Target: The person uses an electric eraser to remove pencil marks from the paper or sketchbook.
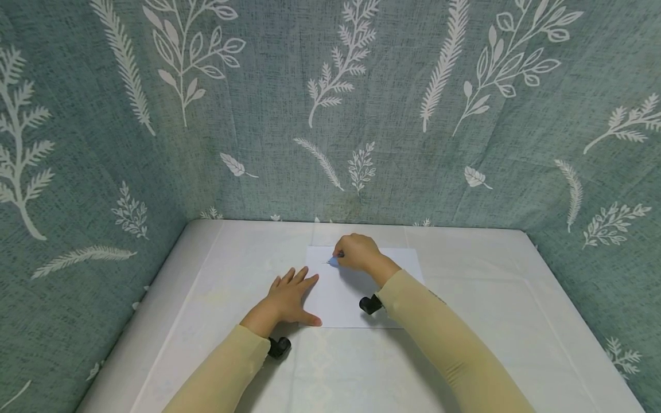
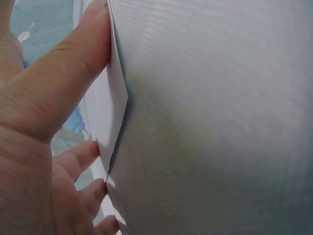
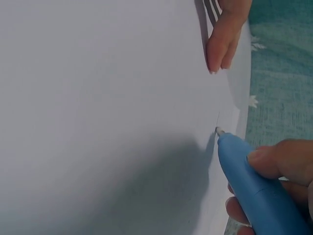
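Observation:
A sheet of white paper (image 1: 341, 304) lies on the table. My right hand (image 1: 360, 252) holds a thick blue pen (image 1: 333, 261) over its upper left part. In the right wrist view, the tip of the pen (image 3: 259, 191) meets the paper at the end of a short thin line (image 3: 218, 117). Spread fingers and thumb of my left hand (image 1: 289, 299) rest along the sheet's left edge. The left wrist view shows the thumb (image 2: 68, 73) at that edge, where the paper (image 2: 112, 117) bends up slightly.
A white cloth covers the table (image 1: 232, 246). Green fabric walls (image 1: 273, 115) with white leaf prints stand at the back and both sides. Small black devices, one (image 1: 280, 347) on the left wrist and one (image 1: 370, 304) on the right, jut out below the sleeves.

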`<state>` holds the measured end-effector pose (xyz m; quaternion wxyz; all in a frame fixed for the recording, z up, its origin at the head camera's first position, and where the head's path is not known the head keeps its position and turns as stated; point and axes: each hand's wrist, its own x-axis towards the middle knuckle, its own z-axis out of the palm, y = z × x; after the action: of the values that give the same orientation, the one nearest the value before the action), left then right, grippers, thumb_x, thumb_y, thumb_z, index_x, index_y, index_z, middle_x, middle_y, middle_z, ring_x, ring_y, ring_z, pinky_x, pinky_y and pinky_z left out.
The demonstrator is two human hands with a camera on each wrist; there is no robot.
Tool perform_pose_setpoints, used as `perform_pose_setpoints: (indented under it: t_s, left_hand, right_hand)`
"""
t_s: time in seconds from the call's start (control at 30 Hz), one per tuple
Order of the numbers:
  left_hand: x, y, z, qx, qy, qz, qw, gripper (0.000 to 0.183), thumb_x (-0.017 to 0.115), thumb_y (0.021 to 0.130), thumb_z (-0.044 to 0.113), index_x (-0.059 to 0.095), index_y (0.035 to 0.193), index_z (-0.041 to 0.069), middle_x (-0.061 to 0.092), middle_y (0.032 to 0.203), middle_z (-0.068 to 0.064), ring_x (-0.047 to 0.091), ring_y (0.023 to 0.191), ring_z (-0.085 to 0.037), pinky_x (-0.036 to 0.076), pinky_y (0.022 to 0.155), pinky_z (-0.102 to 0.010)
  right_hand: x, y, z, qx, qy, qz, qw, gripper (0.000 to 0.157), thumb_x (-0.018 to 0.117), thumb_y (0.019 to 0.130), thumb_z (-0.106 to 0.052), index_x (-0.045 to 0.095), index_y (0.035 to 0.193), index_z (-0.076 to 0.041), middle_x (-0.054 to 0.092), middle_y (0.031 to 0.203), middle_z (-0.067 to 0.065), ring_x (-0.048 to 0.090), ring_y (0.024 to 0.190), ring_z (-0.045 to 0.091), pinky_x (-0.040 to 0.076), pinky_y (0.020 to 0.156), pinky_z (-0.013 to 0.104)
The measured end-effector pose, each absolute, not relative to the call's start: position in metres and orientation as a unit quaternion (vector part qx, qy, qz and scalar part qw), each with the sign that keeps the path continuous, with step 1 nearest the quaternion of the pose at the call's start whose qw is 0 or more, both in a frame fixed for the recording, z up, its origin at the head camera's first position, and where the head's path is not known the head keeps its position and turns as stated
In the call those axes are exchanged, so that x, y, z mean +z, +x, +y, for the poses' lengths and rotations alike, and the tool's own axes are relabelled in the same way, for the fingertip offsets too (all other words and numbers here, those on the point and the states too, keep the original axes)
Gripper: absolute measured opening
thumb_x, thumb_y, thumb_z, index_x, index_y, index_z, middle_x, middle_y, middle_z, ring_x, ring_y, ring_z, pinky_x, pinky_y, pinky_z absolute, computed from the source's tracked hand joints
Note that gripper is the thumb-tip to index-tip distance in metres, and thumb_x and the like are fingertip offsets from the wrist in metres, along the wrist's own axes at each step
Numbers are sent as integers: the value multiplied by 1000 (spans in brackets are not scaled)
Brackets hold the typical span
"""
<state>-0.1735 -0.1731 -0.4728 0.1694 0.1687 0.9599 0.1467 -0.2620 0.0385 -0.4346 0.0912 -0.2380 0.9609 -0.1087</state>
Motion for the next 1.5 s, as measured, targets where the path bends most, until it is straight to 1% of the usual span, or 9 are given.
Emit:
perform_pose_setpoints:
  t_s: [0.23, 0.47, 0.73, 0.93, 1.1, 1.3, 1.5]
  left_hand:
    - [-472, -174, -173, 149, 171, 959, 167, 112, 84, 66, 65, 36, 157, 21, 19, 166, -13, 11, 151, -42, 11, 117, -65]
    - [-475, -175, -172, 146, 171, 960, 165, 112, 84, 66, 65, 36, 157, 22, 19, 166, -12, 11, 151, -42, 11, 117, -65]
    - [-474, -175, -173, 143, 170, 961, 166, 113, 84, 66, 66, 35, 158, 22, 19, 166, -12, 11, 152, -41, 10, 117, -65]
    - [-475, -175, -172, 145, 170, 961, 164, 112, 84, 66, 66, 36, 157, 22, 20, 166, -12, 11, 151, -42, 11, 117, -65]
    - [-476, -176, -172, 147, 171, 960, 165, 113, 84, 65, 66, 36, 157, 22, 19, 166, -12, 11, 151, -42, 11, 116, -65]
    - [-477, -176, -172, 149, 174, 959, 165, 113, 83, 66, 66, 35, 158, 21, 19, 166, -12, 11, 151, -42, 11, 116, -65]
    - [-476, -175, -173, 147, 169, 960, 169, 112, 85, 66, 64, 35, 158, 21, 18, 166, -12, 9, 152, -42, 10, 117, -65]
  right_hand:
    - [-435, -263, 39, -99, -232, 964, 78, 17, 71, 94, -22, 79, 110, -19, 74, 114, -2, 68, 103, 19, 55, 87, 39]
    - [-438, -265, 41, -94, -213, 970, 69, 20, 71, 95, -23, 78, 113, -18, 73, 117, -1, 67, 107, 21, 55, 90, 41]
    - [-439, -264, 39, -112, -246, 960, 78, 18, 72, 93, -23, 79, 109, -18, 74, 114, -1, 69, 103, 20, 55, 88, 39]
    - [-438, -262, 37, -107, -233, 964, 70, 18, 73, 94, -23, 79, 110, -18, 73, 115, -1, 68, 104, 20, 55, 88, 40]
    - [-439, -262, 38, -114, -243, 960, 75, 17, 74, 93, -24, 79, 108, -18, 74, 114, -1, 68, 103, 20, 55, 89, 39]
    - [-444, -262, 44, -142, -214, 965, 59, 19, 72, 93, -21, 78, 111, -19, 73, 115, 0, 68, 107, 22, 54, 91, 41]
    - [-445, -266, 56, -184, -190, 962, 67, 23, 74, 92, -20, 76, 115, -16, 72, 117, 2, 66, 111, 24, 51, 96, 43]
